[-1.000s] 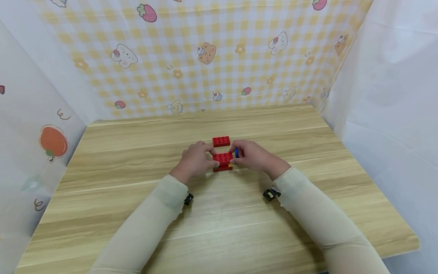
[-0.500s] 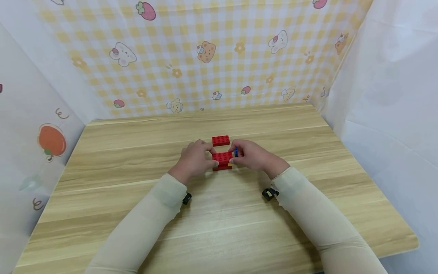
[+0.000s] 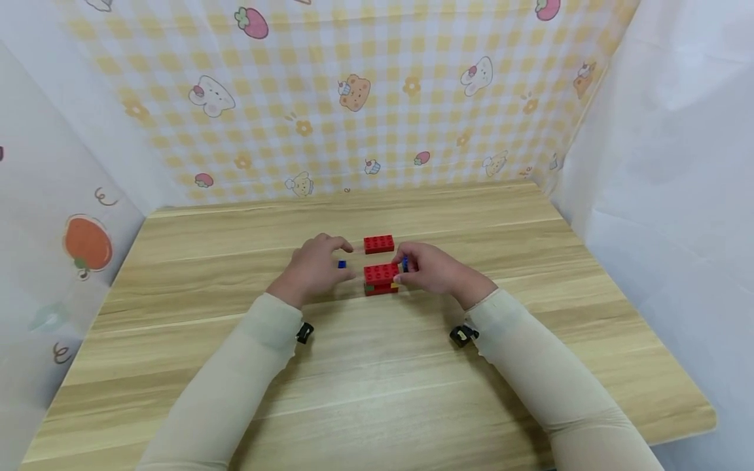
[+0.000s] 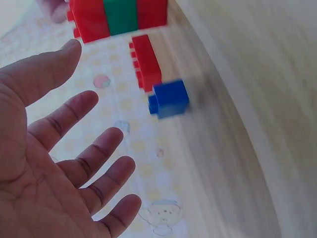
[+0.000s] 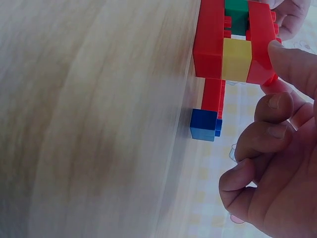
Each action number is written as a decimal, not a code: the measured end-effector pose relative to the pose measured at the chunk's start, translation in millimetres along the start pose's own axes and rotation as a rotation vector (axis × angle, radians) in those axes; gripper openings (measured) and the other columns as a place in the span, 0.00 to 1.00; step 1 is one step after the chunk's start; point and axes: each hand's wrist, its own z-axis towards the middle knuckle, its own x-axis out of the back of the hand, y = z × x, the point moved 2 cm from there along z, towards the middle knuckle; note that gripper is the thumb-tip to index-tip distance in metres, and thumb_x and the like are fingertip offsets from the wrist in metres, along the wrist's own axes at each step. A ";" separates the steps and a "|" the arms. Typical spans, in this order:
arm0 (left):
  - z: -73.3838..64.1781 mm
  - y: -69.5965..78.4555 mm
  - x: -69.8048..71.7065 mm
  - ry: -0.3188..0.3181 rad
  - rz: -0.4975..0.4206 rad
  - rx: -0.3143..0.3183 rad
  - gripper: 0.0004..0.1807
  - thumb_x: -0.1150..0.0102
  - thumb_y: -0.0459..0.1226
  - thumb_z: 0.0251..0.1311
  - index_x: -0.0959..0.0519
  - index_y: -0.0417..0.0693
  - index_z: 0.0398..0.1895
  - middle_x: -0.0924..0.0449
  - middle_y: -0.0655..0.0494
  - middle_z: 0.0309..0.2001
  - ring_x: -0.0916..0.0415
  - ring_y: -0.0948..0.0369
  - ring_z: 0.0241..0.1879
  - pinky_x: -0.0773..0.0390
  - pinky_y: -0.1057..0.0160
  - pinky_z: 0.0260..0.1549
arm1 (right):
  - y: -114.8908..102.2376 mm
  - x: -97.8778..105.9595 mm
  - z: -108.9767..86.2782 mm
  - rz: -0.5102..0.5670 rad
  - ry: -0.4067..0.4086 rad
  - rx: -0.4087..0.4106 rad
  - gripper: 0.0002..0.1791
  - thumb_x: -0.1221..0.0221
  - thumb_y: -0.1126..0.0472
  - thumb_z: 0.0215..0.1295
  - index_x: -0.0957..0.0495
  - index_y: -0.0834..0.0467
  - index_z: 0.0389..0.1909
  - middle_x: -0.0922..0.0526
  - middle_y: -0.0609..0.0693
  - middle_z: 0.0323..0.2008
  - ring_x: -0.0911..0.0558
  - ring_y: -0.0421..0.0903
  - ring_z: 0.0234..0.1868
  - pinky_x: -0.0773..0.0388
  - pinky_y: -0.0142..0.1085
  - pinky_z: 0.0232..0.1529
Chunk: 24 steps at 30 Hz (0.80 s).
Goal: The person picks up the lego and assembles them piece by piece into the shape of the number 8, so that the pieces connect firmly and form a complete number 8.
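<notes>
A stack stands on the table: a red bottom brick (image 5: 209,39), small green (image 5: 237,17) and yellow (image 5: 237,59) bricks at opposite ends with a gap between, and a red top brick (image 3: 381,273) with studs up. My right hand (image 3: 432,268) pinches the right end of that top brick between thumb and forefinger, its other fingers curled. Left of the stack and apart from it is my left hand (image 3: 312,265), thumb and fingers spread. In the left wrist view, its palm (image 4: 29,193) holds nothing. A small blue brick (image 3: 342,264) lies beyond the left fingers.
Another red brick (image 3: 379,244) rests on the wooden table (image 3: 377,379) behind the stack. A second blue brick (image 5: 203,124) sits past the right hand, partly hidden by it in the head view. A checked cloth (image 3: 265,111) hangs along the back edge.
My left hand has let go of the stack's left end and moved left, uncovering the green brick and a blue brick. My right hand has stayed at the red top brick.
</notes>
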 end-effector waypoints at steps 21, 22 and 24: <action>11.4 -20.5 -5.8 0.002 0.047 0.078 0.25 0.30 0.49 0.67 0.21 0.53 0.65 0.28 0.43 0.67 0.30 0.41 0.63 0.37 0.37 0.67 | 1.3 -0.6 -0.5 0.010 0.005 -0.003 0.11 0.33 0.60 0.72 0.21 0.56 0.51 0.28 0.48 0.25 0.29 0.45 0.27 0.29 0.37 0.33; 11.9 -20.1 -6.4 0.003 0.051 0.085 0.25 0.30 0.48 0.67 0.20 0.53 0.64 0.27 0.44 0.65 0.29 0.42 0.62 0.37 0.38 0.66 | 1.5 -1.0 -0.6 0.009 0.006 -0.005 0.11 0.33 0.60 0.72 0.21 0.56 0.51 0.28 0.48 0.25 0.29 0.45 0.27 0.29 0.37 0.33; 12.2 -19.0 -7.2 0.006 0.062 0.098 0.24 0.30 0.48 0.66 0.19 0.54 0.63 0.26 0.44 0.63 0.29 0.43 0.59 0.36 0.40 0.64 | 2.0 -1.6 -0.9 0.013 0.006 -0.007 0.11 0.33 0.60 0.72 0.21 0.56 0.51 0.28 0.48 0.25 0.29 0.45 0.27 0.29 0.37 0.33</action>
